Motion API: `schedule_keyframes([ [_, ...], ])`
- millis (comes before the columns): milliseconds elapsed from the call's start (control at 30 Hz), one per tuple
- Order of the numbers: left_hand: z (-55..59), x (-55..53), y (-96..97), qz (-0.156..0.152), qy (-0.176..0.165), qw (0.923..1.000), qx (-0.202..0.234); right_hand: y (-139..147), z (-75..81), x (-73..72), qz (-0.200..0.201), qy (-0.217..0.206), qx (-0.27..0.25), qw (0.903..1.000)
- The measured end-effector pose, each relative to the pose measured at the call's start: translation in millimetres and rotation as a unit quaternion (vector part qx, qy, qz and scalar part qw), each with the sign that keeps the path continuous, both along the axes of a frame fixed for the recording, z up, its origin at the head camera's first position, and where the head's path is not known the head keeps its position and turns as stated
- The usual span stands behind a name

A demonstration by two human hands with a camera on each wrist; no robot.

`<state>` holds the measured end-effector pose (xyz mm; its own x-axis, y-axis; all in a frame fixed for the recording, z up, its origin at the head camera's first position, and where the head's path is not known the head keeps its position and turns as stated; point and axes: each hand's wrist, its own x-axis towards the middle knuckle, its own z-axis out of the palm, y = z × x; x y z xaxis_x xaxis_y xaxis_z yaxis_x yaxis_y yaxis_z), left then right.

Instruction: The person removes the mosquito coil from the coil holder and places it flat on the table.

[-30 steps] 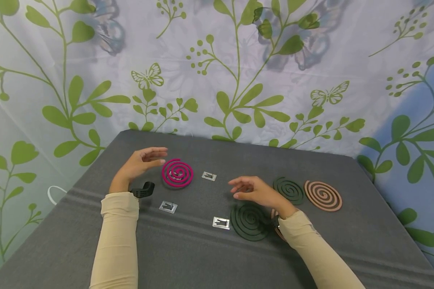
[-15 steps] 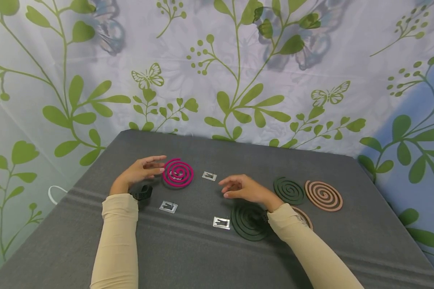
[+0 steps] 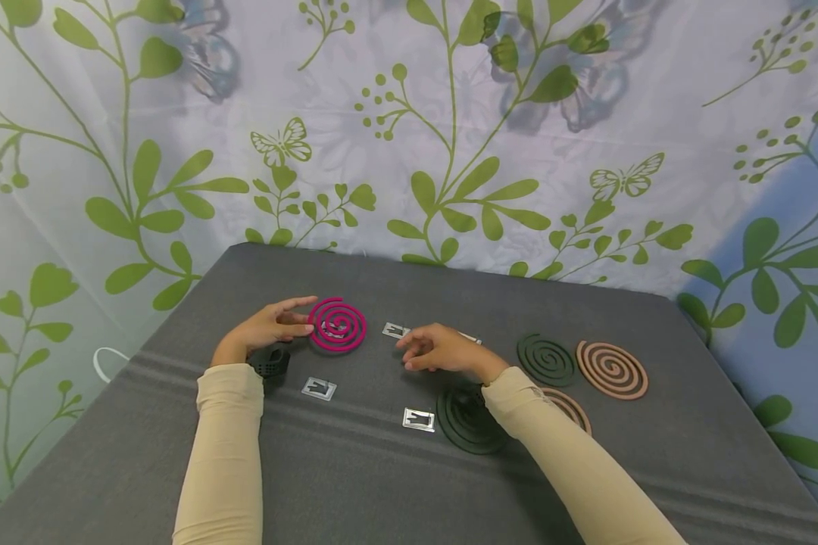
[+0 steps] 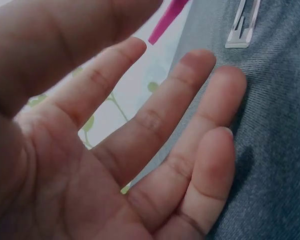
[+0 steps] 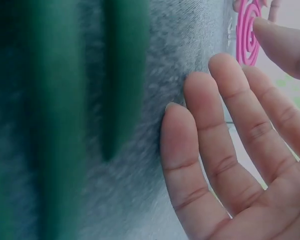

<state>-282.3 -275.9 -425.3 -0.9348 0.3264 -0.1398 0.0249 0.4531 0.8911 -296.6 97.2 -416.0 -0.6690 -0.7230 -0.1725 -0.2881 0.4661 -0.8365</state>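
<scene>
A pink mosquito coil lies at the left of the table, with a metal coil stand showing through its rings. My left hand is at the coil's left edge, fingers loosely spread; whether the thumb touches it I cannot tell. In the left wrist view only a pink tip shows past the thumb. Over mid-table hovers my right hand, its fingers relaxed and holding nothing. Just left of its fingertips is a metal coil stand. Large green coil is partly hidden under the right wrist.
Two more metal stands lie nearer the front. To the right are a green coil, a brown coil and another brown coil partly behind the sleeve. A patterned curtain hangs behind the grey table.
My left hand has lowered and come right to the pink coil's edge. My right hand has moved left, uncovering part of a brown coil and a metal piece behind it.
</scene>
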Motion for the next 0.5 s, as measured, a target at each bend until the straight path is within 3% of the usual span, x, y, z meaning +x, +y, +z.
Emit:
schedule_keyframes([
  [333,-4.5,-3.8,0.0,-0.014,-0.002,0.9999,-0.006,-22.1,5.8,-4.8,-0.054,-0.042,0.013,0.9976],
  [500,-6.3,-5.0,-0.8,-0.018,0.001,0.9998,-0.003,-33.0,6.4,-8.4,-0.071,-0.043,0.016,0.9964],
])
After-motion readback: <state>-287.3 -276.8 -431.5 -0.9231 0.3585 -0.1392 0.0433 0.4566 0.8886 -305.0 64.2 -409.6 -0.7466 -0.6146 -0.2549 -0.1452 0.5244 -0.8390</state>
